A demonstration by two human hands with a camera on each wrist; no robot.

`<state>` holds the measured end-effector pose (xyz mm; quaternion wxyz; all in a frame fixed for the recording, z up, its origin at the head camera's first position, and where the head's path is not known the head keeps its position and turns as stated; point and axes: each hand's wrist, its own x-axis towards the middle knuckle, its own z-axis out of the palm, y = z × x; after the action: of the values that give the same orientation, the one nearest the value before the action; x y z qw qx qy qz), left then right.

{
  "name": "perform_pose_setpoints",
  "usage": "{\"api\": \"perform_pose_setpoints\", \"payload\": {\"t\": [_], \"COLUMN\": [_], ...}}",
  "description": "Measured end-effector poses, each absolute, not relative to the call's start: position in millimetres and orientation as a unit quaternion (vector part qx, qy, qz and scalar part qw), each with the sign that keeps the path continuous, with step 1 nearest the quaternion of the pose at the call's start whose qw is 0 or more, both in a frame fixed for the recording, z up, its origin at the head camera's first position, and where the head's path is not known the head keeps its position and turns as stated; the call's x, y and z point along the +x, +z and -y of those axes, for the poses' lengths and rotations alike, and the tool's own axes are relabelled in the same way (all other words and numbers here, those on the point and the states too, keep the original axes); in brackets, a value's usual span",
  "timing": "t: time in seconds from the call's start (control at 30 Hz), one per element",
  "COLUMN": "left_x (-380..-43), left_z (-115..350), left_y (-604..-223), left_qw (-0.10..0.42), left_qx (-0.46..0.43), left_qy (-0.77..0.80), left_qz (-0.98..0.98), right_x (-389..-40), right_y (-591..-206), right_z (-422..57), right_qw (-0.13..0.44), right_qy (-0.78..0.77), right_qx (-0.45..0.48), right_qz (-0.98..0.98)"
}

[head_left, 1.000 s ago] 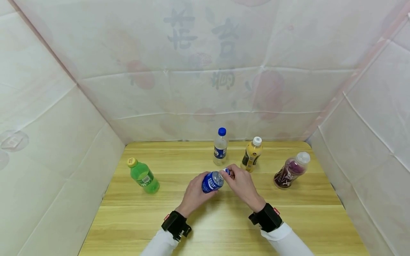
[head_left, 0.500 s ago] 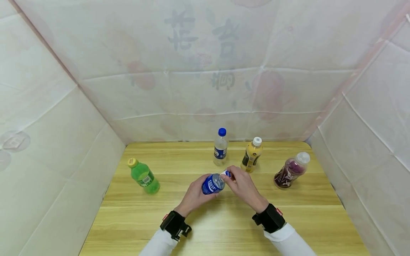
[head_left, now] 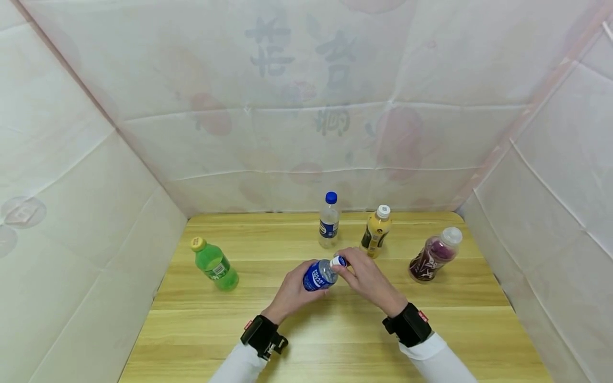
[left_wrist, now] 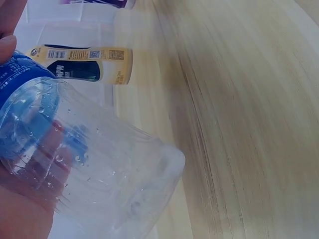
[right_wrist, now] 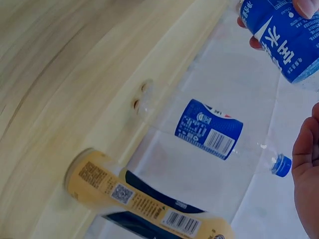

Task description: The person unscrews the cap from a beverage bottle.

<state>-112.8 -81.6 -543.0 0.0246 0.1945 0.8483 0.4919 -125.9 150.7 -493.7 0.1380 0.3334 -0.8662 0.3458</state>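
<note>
A clear plastic bottle with a blue label (head_left: 315, 276) is held tilted above the table, its neck toward the upper right. My left hand (head_left: 293, 291) grips it around the label; in the left wrist view the clear lower part of the bottle (left_wrist: 114, 159) shows water drops inside. My right hand (head_left: 366, 279) pinches the white-and-blue cap (head_left: 338, 261) at the bottle's neck with thumb and fingers. Whether the cap is loose from the neck I cannot tell. In the right wrist view, part of my right hand (right_wrist: 306, 169) shows at the right edge.
Behind the hands stand a clear bottle with a blue cap (head_left: 329, 221) and a yellow bottle with a white cap (head_left: 375, 233). A dark purple bottle (head_left: 433, 256) is at the right, a green bottle (head_left: 216, 266) at the left. Pale sheets (head_left: 297, 138) wall in the wooden table (head_left: 215, 330).
My right hand has shifted slightly right and its wrist has turned a little, with the fingers still at the cap. The left hand and bottle have barely moved.
</note>
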Motion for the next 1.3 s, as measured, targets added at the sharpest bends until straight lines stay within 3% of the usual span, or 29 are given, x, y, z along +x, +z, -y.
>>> {"api": "perform_pose_setpoints", "payload": {"t": [0.23, 0.77, 1.3], "left_x": [-111.9, -110.0, -112.4], "left_z": [77.9, 66.2, 69.2], "left_y": [-543.3, -541.3, -541.9], "left_qw": [0.005, -0.100, -0.062], "left_qx": [0.180, 0.179, 0.179], "left_qy": [0.475, 0.401, 0.396], "left_qz": [-0.862, -0.893, -0.899], "right_x": [-124.2, -109.0, -113.0], "right_y": [-494.0, -475.1, -474.5], "right_z": [-153.7, -143.4, -140.5], "right_qw": [0.128, 0.144, 0.140], "right_qy": [0.331, 0.350, 0.352], "right_qx": [0.338, 0.168, 0.187], "right_qz": [0.871, 0.910, 0.906]}}
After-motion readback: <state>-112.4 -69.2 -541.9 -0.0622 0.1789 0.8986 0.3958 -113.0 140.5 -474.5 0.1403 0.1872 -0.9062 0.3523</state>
